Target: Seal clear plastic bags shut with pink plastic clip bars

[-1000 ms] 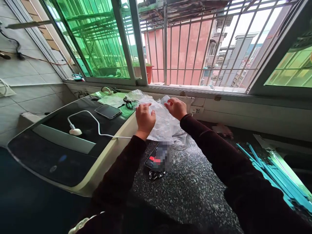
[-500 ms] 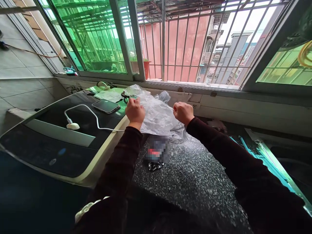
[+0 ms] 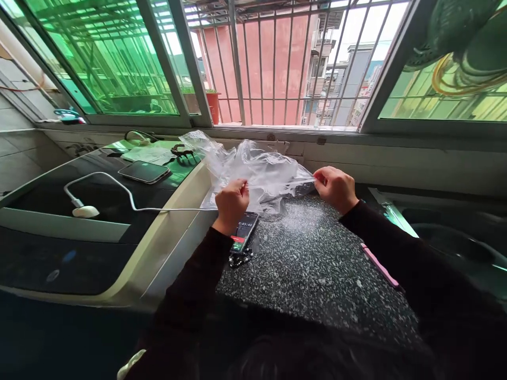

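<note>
Fingers of the right hand (image 3: 336,189): closed in a pinch, thumb against forefinger, gripping an edge of the clear plastic (image 3: 263,171). Fingers of the left hand (image 3: 233,203): curled nearly shut, tips closed on the plastic's near side, which is drawn into a taut line between the two hands (the exact grip there is partly hidden by the knuckles). The plastic lies crumpled at the back of the speckled desk (image 3: 312,269), its left end reaching over the edge of the appliance (image 3: 130,264) alongside.

Just below the left hand, a lit phone (image 3: 247,226) lies on the desk, partly covered by the wrist; a beaded strap (image 3: 241,258) is at its lower end. A pink strip (image 3: 379,265) lies near the right forearm.

On the appliance's dark lid: a second phone (image 3: 143,172), a white cable (image 3: 130,195) and a black hair clip (image 3: 182,153). Behind everything stands a barred window (image 3: 273,63).
</note>
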The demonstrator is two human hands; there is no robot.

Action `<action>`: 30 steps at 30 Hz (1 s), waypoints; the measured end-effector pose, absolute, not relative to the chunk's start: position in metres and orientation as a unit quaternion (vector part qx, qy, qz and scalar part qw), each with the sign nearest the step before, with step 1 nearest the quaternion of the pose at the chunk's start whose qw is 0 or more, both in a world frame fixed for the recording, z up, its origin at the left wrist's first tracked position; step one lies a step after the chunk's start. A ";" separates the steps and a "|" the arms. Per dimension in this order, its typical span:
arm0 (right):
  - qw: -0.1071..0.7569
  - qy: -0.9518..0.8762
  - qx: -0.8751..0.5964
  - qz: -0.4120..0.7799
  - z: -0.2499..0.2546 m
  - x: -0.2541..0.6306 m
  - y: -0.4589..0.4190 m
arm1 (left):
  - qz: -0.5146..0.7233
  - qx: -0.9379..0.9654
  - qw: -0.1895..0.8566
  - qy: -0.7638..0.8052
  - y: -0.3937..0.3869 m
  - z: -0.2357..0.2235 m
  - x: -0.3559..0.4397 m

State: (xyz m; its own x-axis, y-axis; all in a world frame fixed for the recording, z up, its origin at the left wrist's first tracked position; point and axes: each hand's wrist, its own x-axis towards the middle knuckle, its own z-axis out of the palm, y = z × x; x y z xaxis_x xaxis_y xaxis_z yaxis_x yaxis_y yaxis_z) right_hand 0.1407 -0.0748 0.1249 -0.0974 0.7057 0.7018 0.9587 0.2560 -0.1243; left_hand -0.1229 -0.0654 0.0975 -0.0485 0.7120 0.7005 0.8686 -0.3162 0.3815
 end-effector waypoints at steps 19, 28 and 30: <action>0.371 -0.560 -0.740 0.047 0.013 0.234 -0.151 | -0.591 -0.608 -0.386 -0.363 -0.134 0.027 -0.022; 0.265 -0.630 -0.727 -0.074 -0.010 0.250 -0.195 | -0.432 -0.777 -0.042 -0.457 -0.153 -0.012 -0.067; 0.244 -0.636 -0.727 -0.086 -0.015 0.250 -0.204 | -0.388 -0.773 -0.018 -0.502 -0.156 -0.019 -0.067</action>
State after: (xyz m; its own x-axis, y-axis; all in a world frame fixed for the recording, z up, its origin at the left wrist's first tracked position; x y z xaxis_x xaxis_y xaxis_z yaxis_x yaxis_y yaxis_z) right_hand 0.2496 -0.2035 -0.0155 0.1761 0.8828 0.4354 0.9665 -0.0713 -0.2464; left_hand -0.0667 -0.1556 -0.0194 0.1950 0.7893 0.5822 0.7611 -0.4962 0.4177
